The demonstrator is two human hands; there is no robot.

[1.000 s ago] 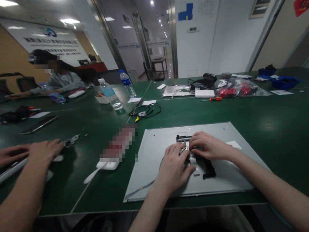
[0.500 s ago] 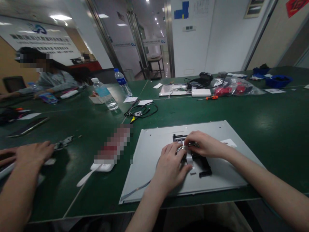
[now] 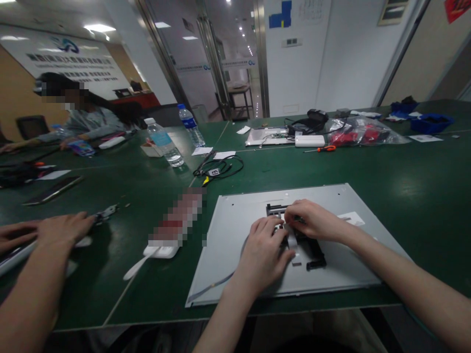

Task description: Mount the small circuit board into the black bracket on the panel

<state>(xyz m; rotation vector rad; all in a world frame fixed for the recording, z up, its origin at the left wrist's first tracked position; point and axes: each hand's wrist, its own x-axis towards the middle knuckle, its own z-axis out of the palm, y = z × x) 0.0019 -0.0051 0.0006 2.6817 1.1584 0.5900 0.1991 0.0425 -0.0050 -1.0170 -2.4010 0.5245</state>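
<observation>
Not much has moved since a moment ago. Both hands stay bunched over the same spot, and the co-worker's hand (image 3: 63, 228) at the near left has slid a touch further along the desk (image 3: 405, 196).

The left hand (image 3: 265, 251) lies palm down on the grey panel (image 3: 235, 220), its fingers curled over the left side of the black bracket (image 3: 315, 256) that sits on the middle of the panel. Its grip is hidden under the knuckles, so I cannot tell whether it pinches anything. The right hand (image 3: 313, 221) reaches in from the right, fingertips drawn together on the upper end of the pale strip (image 3: 292, 241), which runs down the panel between the two hands and across the bracket. The two hands are almost touching there.

The panel lies flat at the near edge of the desk. Just left of it is a white device (image 3: 162, 251) with a flat white tail. Further off, past the panel, is a loose coil of black cable (image 3: 220, 169), with two water bottles (image 3: 165, 143) to its left. On the far side lie an orange screwdriver (image 3: 327, 148), a white box (image 3: 309, 141) and a clear bag (image 3: 364, 131) with red things inside. A seated person (image 3: 88, 122) works at the far left.
</observation>
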